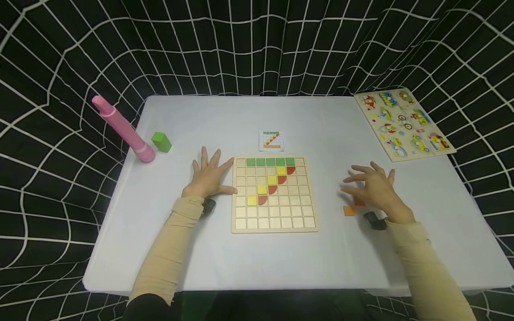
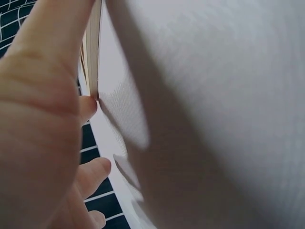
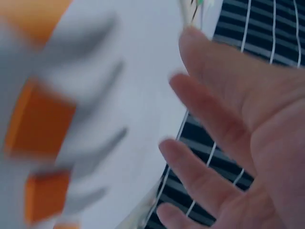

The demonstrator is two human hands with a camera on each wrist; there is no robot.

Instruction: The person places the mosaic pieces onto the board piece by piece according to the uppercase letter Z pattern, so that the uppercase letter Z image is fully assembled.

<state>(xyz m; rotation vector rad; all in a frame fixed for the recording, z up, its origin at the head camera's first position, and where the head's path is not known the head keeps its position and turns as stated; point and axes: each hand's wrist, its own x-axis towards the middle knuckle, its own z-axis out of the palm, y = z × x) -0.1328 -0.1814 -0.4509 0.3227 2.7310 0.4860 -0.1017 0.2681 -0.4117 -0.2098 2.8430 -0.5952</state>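
Five digits splayed on the left hand [image 1: 206,178]; grip released, thumb and forefinger tips at the left edge of the board [image 1: 283,199]. Board: pale wood, square, flat near the middle of the white table [image 1: 281,263], ruled into cells. Its top row carries green tiles [image 1: 271,162], side by side. Below these, a stepped diagonal climbs left to right: square yellow tiles [image 1: 262,190], each with a quarter-round red tile [image 1: 272,190] on its right. Bottom two rows show plain wood. Orange tiles [image 1: 349,211], square, lie on the table right of the board. Right hand [image 1: 375,189] is above and beside them, fingers loosely spread, grasping nothing; it partly blocks the head view of the orange.

Surroundings, left to right: pink tube [image 1: 123,129] at the table's left edge; green block [image 1: 161,141] just beside it; printed card [image 1: 271,141] behind the board, showing a coloured grid; puzzle [image 1: 401,138] with pictured vehicles, back right corner. Black cloth [image 1: 242,42] with white lines behind.

Counts: tube 1, block 1, board 1 (seven by seven cells), yellow 4, green 5, red 4, card 1, orange 2 in head view, at least 4 in right wrist view, puzzle 1.
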